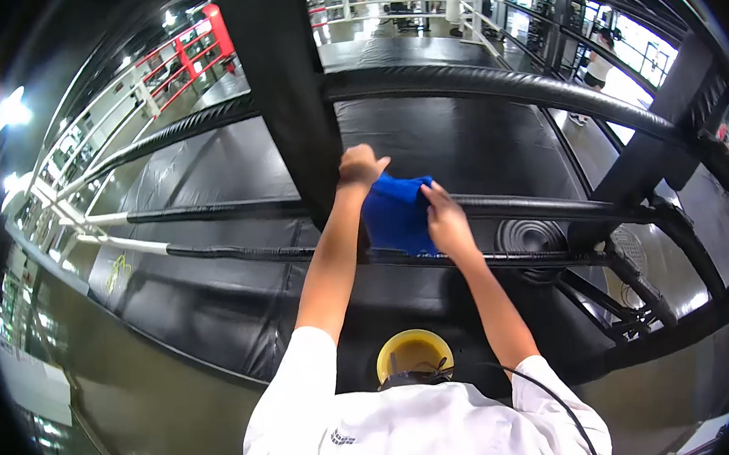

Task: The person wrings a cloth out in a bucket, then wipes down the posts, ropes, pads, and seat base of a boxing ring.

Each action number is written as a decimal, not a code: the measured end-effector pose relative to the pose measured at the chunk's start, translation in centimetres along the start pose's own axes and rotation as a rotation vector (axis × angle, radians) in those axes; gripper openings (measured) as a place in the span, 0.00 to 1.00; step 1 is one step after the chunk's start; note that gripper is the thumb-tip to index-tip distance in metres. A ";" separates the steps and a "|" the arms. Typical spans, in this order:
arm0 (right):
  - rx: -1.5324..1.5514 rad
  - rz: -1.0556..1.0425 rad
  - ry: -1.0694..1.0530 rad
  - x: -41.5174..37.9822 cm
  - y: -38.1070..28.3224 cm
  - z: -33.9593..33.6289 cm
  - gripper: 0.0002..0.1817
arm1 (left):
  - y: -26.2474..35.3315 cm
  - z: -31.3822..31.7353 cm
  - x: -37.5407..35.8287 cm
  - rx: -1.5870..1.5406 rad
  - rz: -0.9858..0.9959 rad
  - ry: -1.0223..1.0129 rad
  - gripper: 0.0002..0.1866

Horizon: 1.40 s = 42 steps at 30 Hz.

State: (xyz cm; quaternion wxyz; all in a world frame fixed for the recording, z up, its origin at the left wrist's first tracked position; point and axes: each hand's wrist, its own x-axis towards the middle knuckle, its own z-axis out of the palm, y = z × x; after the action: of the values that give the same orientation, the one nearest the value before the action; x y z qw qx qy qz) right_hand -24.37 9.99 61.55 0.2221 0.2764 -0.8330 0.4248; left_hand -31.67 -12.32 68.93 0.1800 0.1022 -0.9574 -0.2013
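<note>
A blue cloth [399, 215] hangs between my two hands, in front of the padded ropes of a boxing ring. My left hand [361, 167] is closed on its upper left corner, beside the black vertical pad [280, 81]. The upper right edge of the cloth is pinched in my right hand [447, 219], close to the middle rope [541, 207]. Below the cloth, near my body, stands a yellow bucket [412, 334] holding brownish liquid, its near side partly hidden by a dark cord.
Black ropes [490, 83] cross in front of me above the black ring mat [443, 137]. A round ridged black object [531, 241] lies behind the lower ropes. A red corner pad [218, 31] is at the back left. A person [598, 63] stands at the far right.
</note>
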 end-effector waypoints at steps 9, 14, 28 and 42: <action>-0.294 0.091 -0.087 -1.3 -0.8 -2.3 0.29 | 1.1 -0.8 -8.5 0.072 0.537 -0.331 0.33; -0.342 0.184 0.161 -4.2 0.6 -9.6 0.22 | -0.9 2.2 -8.4 0.257 0.689 -0.037 0.24; 0.033 0.607 0.544 -21.1 7.4 -21.3 0.12 | 25.9 15.5 -12.8 0.058 0.809 -0.003 0.18; -0.184 1.023 0.552 -36.5 6.8 -27.9 0.12 | 58.9 29.8 -17.5 -0.041 0.854 0.017 0.12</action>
State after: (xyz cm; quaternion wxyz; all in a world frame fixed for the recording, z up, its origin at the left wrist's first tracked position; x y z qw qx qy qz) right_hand 2.25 46.37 50.55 0.2209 -0.3018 -0.8052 0.4601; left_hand -34.47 55.68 63.02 0.2569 -0.3054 -0.9081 -0.1266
